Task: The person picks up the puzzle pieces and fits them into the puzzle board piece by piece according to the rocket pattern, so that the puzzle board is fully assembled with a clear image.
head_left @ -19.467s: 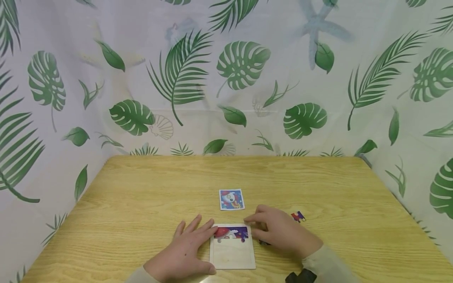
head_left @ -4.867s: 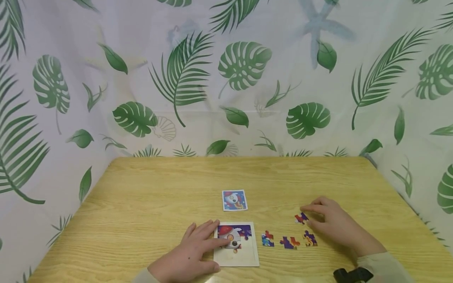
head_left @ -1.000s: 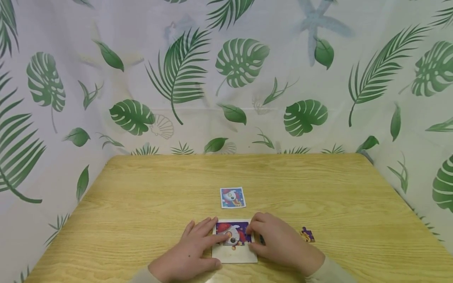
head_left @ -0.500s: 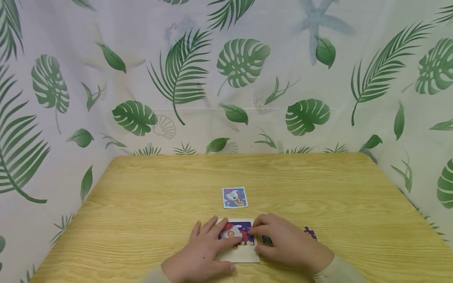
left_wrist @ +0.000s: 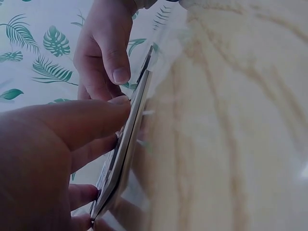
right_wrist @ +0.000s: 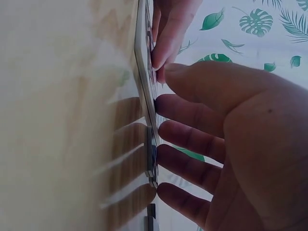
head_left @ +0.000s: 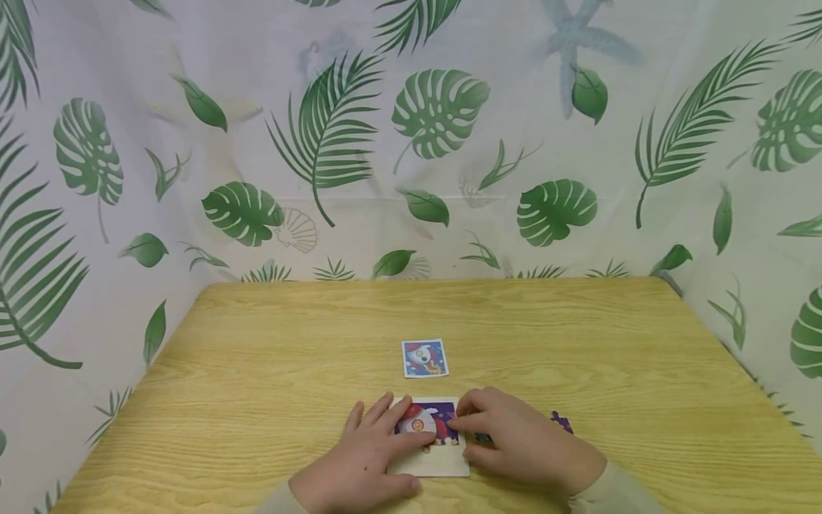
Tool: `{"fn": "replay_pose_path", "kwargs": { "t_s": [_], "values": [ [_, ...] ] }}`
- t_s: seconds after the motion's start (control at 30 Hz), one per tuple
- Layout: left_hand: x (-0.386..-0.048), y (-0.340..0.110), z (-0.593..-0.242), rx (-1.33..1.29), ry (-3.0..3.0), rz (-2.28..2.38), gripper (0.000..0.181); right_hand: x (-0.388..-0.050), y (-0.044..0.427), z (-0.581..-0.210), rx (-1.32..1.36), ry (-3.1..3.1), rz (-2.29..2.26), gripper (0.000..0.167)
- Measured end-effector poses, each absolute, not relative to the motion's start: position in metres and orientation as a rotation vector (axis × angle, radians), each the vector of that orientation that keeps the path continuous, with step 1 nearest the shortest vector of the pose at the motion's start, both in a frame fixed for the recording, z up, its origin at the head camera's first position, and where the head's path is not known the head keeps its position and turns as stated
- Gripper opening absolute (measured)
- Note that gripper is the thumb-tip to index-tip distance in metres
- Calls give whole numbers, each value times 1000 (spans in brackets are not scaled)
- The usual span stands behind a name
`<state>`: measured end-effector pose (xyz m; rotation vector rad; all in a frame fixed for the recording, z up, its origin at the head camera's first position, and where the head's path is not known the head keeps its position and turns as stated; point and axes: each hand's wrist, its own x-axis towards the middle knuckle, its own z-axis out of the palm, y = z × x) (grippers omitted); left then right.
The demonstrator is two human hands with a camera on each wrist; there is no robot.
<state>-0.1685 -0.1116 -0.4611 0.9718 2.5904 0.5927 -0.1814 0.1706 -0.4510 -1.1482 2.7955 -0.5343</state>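
A square jigsaw tray (head_left: 443,465) lies near the table's front, its upper part filled with pieces showing a white rocket with red parts on purple; its lower part shows bare pale board. My left hand (head_left: 362,462) rests spread over the tray's left side, fingers on the assembled pieces. At the right edge, my right hand (head_left: 523,444) touches the pieces with its fingertips; in the right wrist view its fingers are extended along the tray and no piece shows in its grasp. A teal jigsaw piece (head_left: 483,437) peeks out beneath this hand, and a purple jigsaw piece (head_left: 561,421) beyond it.
A small picture card (head_left: 425,359) of the same rocket lies behind the tray. The wood-grain table (head_left: 289,343) ends at a leaf-printed curtain (head_left: 359,243) at the back and sides.
Since several seconds ago, the right hand has moved left to the tray, and the red-and-purple piece now sits in the picture's right side. Over the last second, the left hand has slid slightly right.
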Motion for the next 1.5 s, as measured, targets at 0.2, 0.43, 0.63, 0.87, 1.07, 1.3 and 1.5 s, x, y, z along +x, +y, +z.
{"fn": "replay_pose_path", "kwargs": {
  "t_s": [0.2, 0.43, 0.63, 0.87, 1.07, 1.3, 1.5],
  "values": [
    [-171, -114, -463, 970, 2590, 601, 61, -182, 171, -451, -1148, 2790, -528, 35],
    [-174, -123, -465, 897, 2597, 626, 72, -183, 171, -452, -1134, 2791, -557, 35],
    [-174, -128, -459, 876, 2608, 621, 72, -183, 171, -451, -1114, 2821, -555, 36],
    [-175, -131, -458, 878, 2625, 622, 73, -184, 175, -450, -1014, 2804, -583, 39],
    [-177, -130, -461, 896, 2619, 649, 71, -183, 193, -451, -838, 2829, -593, 46],
    [-178, -130, -461, 897, 2618, 664, 73, -182, 207, -450, -769, 2868, -575, 45],
    [-177, -133, -465, 887, 2616, 659, 73, -183, 204, -451, -722, 2926, -513, 30]
  ]
}}
